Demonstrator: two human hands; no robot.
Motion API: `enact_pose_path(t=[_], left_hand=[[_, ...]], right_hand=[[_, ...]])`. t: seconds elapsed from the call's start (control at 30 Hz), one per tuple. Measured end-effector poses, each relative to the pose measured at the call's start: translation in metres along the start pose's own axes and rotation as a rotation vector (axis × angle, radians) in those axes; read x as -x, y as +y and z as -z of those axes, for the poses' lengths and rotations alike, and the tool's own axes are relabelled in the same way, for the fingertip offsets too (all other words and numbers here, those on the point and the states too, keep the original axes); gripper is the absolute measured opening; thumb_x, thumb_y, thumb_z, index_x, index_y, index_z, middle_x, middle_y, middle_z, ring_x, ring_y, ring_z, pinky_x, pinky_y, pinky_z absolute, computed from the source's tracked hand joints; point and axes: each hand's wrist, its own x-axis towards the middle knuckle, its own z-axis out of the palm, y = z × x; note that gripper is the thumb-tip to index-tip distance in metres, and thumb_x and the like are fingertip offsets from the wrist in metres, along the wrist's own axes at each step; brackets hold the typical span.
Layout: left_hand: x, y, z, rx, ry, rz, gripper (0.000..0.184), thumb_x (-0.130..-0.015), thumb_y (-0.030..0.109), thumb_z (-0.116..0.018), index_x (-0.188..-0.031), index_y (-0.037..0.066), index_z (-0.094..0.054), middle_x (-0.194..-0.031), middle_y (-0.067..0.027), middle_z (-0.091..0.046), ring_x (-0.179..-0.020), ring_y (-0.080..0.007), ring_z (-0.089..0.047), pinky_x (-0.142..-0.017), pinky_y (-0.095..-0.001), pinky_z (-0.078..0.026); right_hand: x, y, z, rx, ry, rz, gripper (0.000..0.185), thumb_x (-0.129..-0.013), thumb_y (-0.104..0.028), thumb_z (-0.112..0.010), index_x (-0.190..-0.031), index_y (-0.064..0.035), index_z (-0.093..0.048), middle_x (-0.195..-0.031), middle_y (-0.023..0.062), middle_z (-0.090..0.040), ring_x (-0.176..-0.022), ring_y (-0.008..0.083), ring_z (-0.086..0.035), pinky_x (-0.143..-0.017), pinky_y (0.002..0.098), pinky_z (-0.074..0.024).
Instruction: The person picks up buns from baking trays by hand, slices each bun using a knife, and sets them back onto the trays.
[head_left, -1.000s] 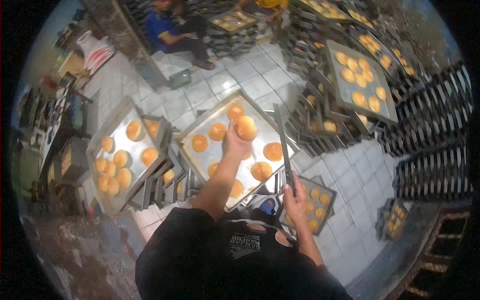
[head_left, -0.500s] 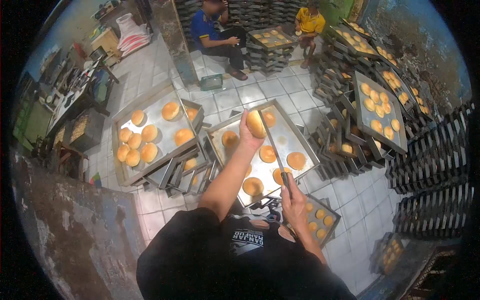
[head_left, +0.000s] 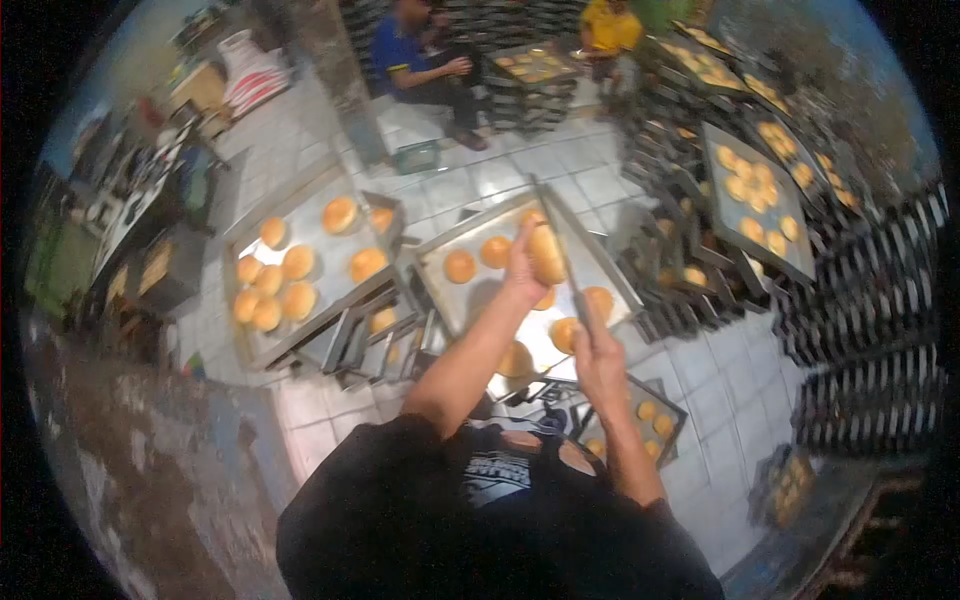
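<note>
Over a metal tray [head_left: 450, 301] of round golden buns, my left hand [head_left: 523, 268] grips one bun [head_left: 546, 254], which is tilted on its side. My right hand [head_left: 601, 366] is wrapped round the handle of a long knife [head_left: 562, 235]. The blade runs up along the right side of the held bun; motion blur hides whether it has cut in. Several buns lie on the tray beneath both hands, among them one bun [head_left: 459, 265] at its left side.
Another bun tray [head_left: 330, 285] rests on stacked trays at the left. More stacks and a bun tray [head_left: 735, 205] stand at the right. Two people, in blue [head_left: 395, 55] and yellow [head_left: 612, 33], sit at the back near a tray stack. A lower tray [head_left: 668, 405] is beside my right forearm.
Since half a second ago, my left hand and its bun have moved right and slightly down. The knife has turned more upright. Earlier, the bun was lifted toward the blade.
</note>
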Motion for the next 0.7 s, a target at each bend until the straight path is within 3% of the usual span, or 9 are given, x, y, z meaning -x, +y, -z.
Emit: enact_pose_path(t=[0.03, 0.13, 0.2, 0.3, 0.37, 0.43, 0.47, 0.57, 0.7], left_hand=[[-0.002, 0.007, 0.0, -0.002, 0.022, -0.047, 0.038, -0.089, 0.05, -0.073, -0.106, 0.015, -0.07, -0.088, -0.002, -0.07, -0.08, -0.0179, -0.069, -0.073, -0.0374, -0.058], [0.001, 0.027, 0.005, 0.008, 0.105, -0.227, 0.039, -0.09, 0.048, -0.074, -0.108, 0.014, -0.069, -0.091, -0.0022, -0.071, -0.083, -0.0173, -0.069, -0.076, -0.0376, -0.059], [0.007, 0.025, 0.012, -0.078, -0.003, -0.104, 0.038, -0.091, 0.047, -0.074, -0.11, 0.014, -0.068, -0.091, -0.0021, -0.07, -0.083, -0.0177, -0.069, -0.076, -0.0377, -0.058], [0.012, -0.01, 0.017, -0.221, 0.01, -0.065, 0.04, -0.091, 0.047, -0.074, -0.111, 0.013, -0.068, -0.094, -0.0019, -0.071, -0.084, -0.0177, -0.068, -0.078, -0.0367, -0.058], [0.026, -0.022, 0.003, -0.21, 0.028, -0.035, 0.03, -0.094, 0.04, -0.071, -0.107, 0.014, -0.067, -0.094, -0.001, -0.069, -0.084, -0.0177, -0.068, -0.075, -0.0362, -0.057], [0.015, -0.013, 0.012, -0.161, -0.06, -0.008, 0.031, -0.094, 0.041, -0.071, -0.109, 0.014, -0.066, -0.093, -0.0016, -0.069, -0.085, -0.0177, -0.069, -0.076, -0.0364, -0.058], [0.015, -0.006, 0.011, -0.159, 0.008, -0.025, 0.032, -0.095, 0.042, -0.071, -0.109, 0.013, -0.066, -0.093, -0.002, -0.069, -0.084, -0.018, -0.069, -0.076, -0.0368, -0.059], [0.013, 0.023, 0.016, -0.157, 0.042, -0.067, 0.034, -0.095, 0.043, -0.071, -0.109, 0.013, -0.066, -0.093, -0.0022, -0.069, -0.082, -0.018, -0.069, -0.077, -0.037, -0.059], [0.018, 0.003, 0.024, -0.306, -0.009, -0.104, 0.033, -0.095, 0.042, -0.072, -0.107, 0.012, -0.067, -0.092, -0.002, -0.069, -0.081, -0.0164, -0.069, -0.077, -0.0351, -0.058]], right_hand=[[-0.002, -0.011, 0.001, -0.034, -0.067, -0.094, 0.047, -0.103, -0.013, -0.054, -0.147, 0.0007, -0.049, -0.122, 0.0295, -0.067, -0.111, 0.0395, -0.068, -0.092, 0.0418, -0.0516], [0.033, 0.022, -0.002, 0.09, -0.097, -0.027, 0.049, -0.103, -0.013, -0.049, -0.15, -0.0015, -0.046, -0.129, 0.0258, -0.066, -0.115, 0.0383, -0.067, -0.095, 0.04, -0.0514], [0.037, 0.03, -0.005, 0.151, -0.103, -0.018, 0.049, -0.103, -0.013, -0.049, -0.151, -0.0026, -0.045, -0.129, 0.0253, -0.066, -0.114, 0.0384, -0.068, -0.095, 0.0397, -0.0514], [0.023, 0.04, -0.017, -0.008, -0.021, -0.113, 0.05, -0.102, -0.013, -0.051, -0.151, -0.0058, -0.046, -0.132, 0.0254, -0.065, -0.116, 0.0363, -0.067, -0.095, 0.0395, -0.0512], [-0.006, 0.032, -0.015, 0.012, 0.042, 0.071, 0.049, -0.102, -0.016, -0.053, -0.15, -0.0079, -0.049, -0.116, 0.0285, -0.07, -0.103, 0.0342, -0.072, -0.088, 0.0395, -0.0537], [-0.016, 0.029, -0.007, 0.131, -0.028, -0.085, 0.048, -0.102, -0.019, -0.056, -0.148, -0.0074, -0.052, -0.092, 0.0281, -0.07, -0.085, 0.0306, -0.073, -0.077, 0.0392, -0.0546], [-0.009, 0.022, -0.005, 0.076, 0.007, -0.01, 0.048, -0.102, -0.022, -0.058, -0.147, -0.0076, -0.053, -0.078, 0.0249, -0.066, -0.073, 0.0293, -0.071, -0.07, 0.0387, -0.0538], [0.022, 0.029, 0.004, 0.072, -0.049, -0.091, 0.048, -0.102, -0.023, -0.058, -0.147, -0.0076, -0.053, -0.08, 0.0246, -0.067, -0.074, 0.0295, -0.071, -0.072, 0.0379, -0.0537], [0.024, 0.026, 0.004, 0.053, -0.065, -0.138, 0.049, -0.102, -0.024, -0.057, -0.148, -0.0075, -0.052, -0.082, 0.0237, -0.067, -0.075, 0.0302, -0.071, -0.074, 0.0383, -0.0538]])
